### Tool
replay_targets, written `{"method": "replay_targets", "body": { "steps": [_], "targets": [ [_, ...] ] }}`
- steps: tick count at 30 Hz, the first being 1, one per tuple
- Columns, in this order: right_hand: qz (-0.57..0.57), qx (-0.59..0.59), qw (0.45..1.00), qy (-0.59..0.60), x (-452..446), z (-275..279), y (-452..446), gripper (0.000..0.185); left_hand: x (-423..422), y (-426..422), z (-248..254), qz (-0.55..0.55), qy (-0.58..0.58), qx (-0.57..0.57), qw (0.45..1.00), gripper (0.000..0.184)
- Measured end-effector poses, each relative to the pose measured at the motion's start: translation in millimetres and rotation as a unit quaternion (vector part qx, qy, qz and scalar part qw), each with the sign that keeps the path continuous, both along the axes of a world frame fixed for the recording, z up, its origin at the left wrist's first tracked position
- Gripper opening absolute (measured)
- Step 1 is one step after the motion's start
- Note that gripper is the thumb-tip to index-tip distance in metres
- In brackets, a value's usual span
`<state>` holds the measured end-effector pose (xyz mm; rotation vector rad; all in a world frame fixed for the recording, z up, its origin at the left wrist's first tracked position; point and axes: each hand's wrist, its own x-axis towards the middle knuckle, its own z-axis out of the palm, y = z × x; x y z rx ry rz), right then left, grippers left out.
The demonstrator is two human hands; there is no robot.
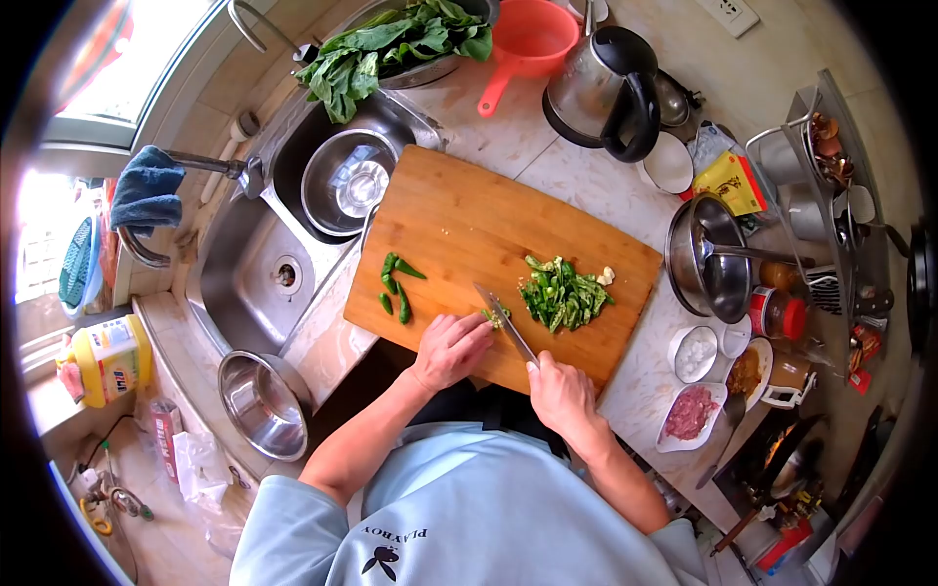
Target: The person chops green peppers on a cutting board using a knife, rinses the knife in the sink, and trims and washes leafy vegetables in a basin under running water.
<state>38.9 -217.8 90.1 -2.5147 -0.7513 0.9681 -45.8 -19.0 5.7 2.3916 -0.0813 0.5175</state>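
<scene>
On a wooden cutting board, the left hand, fingers bunched, steadies green pepper pieces beside the knife, which the right hand grips closed; fingertips are best curled back, with short, even strokes.

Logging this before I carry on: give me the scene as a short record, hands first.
Left grip: at a pepper piece, beside the knife
Right grip: closed on the knife handle
Surface: wooden board
Board, left part: small green peppers
Board, right part: chopped greens, white pieces
Right of board: meat in a white dish
</scene>
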Motion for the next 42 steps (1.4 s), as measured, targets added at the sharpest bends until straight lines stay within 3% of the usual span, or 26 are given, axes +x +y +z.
{"method": "replay_targets", "body": {
  "steps": [13,22,27,31,33,38,42],
  "targets": [
    [0.046,0.004,0.999,-0.029,-4,26,-19,0.023,0,10,-2,-0.066,0.014,0.036,0.997,0.033],
    [0.068,0.007,0.997,-0.039,7,-3,-2,0.025,-4,9,-9,-0.070,0.038,0.031,0.996,0.035],
    [-0.030,0.005,0.999,-0.042,10,-3,-18,0.027,8,9,15,-0.064,0.040,0.019,0.997,0.035],
    [-0.030,0.024,0.999,-0.012,0,6,-10,0.028,12,43,36,0.162,-0.032,0.069,0.984,0.032],
    [-0.013,0.031,0.999,0.006,-4,6,-5,0.028,13,74,40,0.287,0.022,0.080,0.954,0.027],
    [-0.024,0.030,0.999,0.021,-5,-6,-6,0.027,17,97,45,0.120,0.193,0.252,0.941,0.034],
    [-0.070,0.017,0.997,-0.005,3,-7,-24,0.026,22,72,26,0.002,0.172,0.201,0.964,0.044]
  ]
}}
